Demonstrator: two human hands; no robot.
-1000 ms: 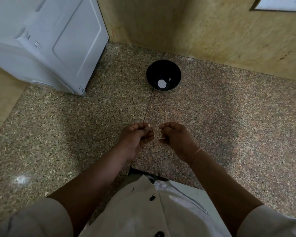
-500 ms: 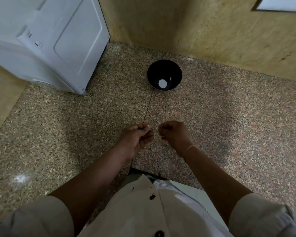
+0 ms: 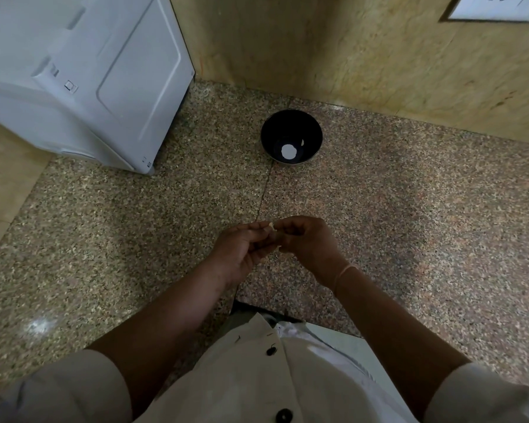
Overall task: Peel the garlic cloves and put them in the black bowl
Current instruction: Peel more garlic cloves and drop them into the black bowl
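Note:
A small pale garlic clove (image 3: 271,226) shows between the fingertips of both hands, above the speckled counter. My left hand (image 3: 242,250) pinches it from the left with curled fingers. My right hand (image 3: 307,242) meets it from the right, fingers curled round the clove, which is mostly hidden. The black bowl (image 3: 310,129) stands farther back, near the wall, well apart from the hands. Inside it lie a white round spot and a small pale piece.
A large white appliance (image 3: 83,77) stands at the back left on the granite counter (image 3: 409,224). A tan stone wall (image 3: 364,56) runs behind the bowl. A seam in the counter runs from the bowl toward my hands.
The hands were slightly apart half a second ago. Now they have come together, fingertips touching around the clove.

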